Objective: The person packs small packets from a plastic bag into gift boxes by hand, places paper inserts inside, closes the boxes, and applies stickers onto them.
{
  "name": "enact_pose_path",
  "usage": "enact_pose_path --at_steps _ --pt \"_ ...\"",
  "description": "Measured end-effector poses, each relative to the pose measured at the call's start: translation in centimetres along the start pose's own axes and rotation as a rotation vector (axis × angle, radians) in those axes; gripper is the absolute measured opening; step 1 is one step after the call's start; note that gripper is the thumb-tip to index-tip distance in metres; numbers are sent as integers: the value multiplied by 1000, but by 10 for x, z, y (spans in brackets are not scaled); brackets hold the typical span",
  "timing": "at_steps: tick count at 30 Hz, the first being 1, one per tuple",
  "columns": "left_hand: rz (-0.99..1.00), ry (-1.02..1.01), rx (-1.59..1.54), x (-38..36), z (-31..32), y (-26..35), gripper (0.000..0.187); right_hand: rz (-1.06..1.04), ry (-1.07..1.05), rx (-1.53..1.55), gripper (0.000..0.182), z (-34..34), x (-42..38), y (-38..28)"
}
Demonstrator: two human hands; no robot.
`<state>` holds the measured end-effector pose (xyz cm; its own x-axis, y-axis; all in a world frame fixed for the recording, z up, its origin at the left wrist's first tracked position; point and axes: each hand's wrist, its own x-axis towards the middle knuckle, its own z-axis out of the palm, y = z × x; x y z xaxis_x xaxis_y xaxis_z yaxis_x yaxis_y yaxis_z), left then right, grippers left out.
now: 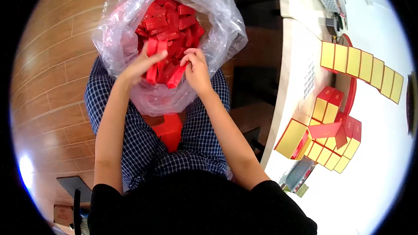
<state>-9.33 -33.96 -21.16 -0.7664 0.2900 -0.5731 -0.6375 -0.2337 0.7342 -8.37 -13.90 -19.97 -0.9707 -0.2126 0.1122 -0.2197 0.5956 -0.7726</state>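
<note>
A clear plastic bag (226, 30), its mouth spread wide, stands between my knees. Inside lies a heap of small flat red packets (167, 21) with faint gold print. My left hand (140, 66), slightly blurred, is over the near left part of the heap, its thumb and fingers closed around narrow red packets (151, 48). Across from it, my right hand (197, 70) has its fingers curled in a pinch at the upper end of another red packet (176, 77), which tilts down toward the bag's near side.
Beneath the bag's near edge is a red plastic stool (169, 131). To the right, a table (300, 56) bears stacked red-and-gold boxes (326, 109), an opened box (292, 139) with red contents, and a row of gold boxes (361, 65). Wooden flooring (52, 78) is on the left.
</note>
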Motion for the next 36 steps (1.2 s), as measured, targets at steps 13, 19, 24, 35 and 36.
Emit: enact_pose_path --at_steps 13,19,24,35,36 --pt "180 -38 -355 -134 121 -10 74 212 203 -41 29 -77 -80 -111" --pt "523 -217 84 -169 207 16 76 237 32 361 47 -196 -133 -149" --pt "692 -467 194 -193 309 30 68 127 246 350 45 -288 -193 -156" --pt "968 -687 565 -164 540 -5 66 167 729 630 40 -451 -297 -81" --pt "973 -696 582 -156 551 -12 66 124 740 691 41 -456 -299 -68"
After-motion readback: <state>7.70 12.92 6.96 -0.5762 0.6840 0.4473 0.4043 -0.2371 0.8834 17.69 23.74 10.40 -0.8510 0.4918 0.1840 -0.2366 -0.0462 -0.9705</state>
